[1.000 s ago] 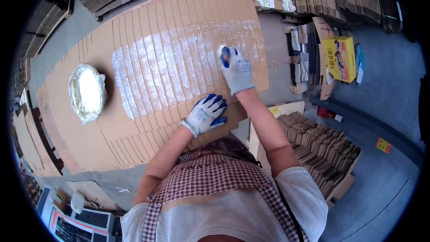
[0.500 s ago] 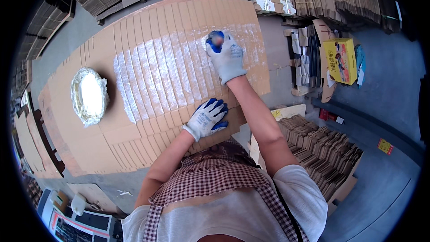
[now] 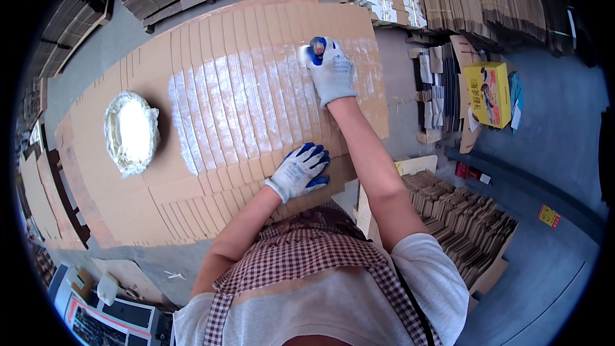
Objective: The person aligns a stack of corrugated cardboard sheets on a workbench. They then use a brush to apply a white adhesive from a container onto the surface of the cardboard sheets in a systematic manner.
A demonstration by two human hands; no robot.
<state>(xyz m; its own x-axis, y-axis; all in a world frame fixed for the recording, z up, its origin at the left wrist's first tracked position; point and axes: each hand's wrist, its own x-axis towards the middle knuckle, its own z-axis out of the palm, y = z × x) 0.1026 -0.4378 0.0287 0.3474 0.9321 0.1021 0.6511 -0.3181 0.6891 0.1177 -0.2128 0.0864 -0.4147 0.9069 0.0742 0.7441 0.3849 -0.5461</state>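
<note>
Gloved in white and blue, my right hand (image 3: 336, 75) is closed round what looks like a brush (image 3: 318, 47). Its rounded handle end points up and a whitish part shows at the glove's left; the rest is hidden. This hand is over the far right of a row of overlapping cardboard sheets (image 3: 221, 35). A wet, shiny white film (image 3: 224, 99), like glue, covers a broad band across them. My left hand (image 3: 300, 172), in a matching glove, lies flat with fingers spread on the near right edge of the sheets.
A plastic-lined basin (image 3: 154, 131) of white liquid stands on the cardboard at the left. Stacks of flat cardboard (image 3: 458, 211) lie at the near right. A yellow box (image 3: 487, 93) is farther right, and bundled cardboard (image 3: 487, 6) lines the back.
My right hand, with the brush, has shifted slightly; its glove and the handle end look turned a little. My left hand stays flat in its place. The whole view has shifted slightly.
</note>
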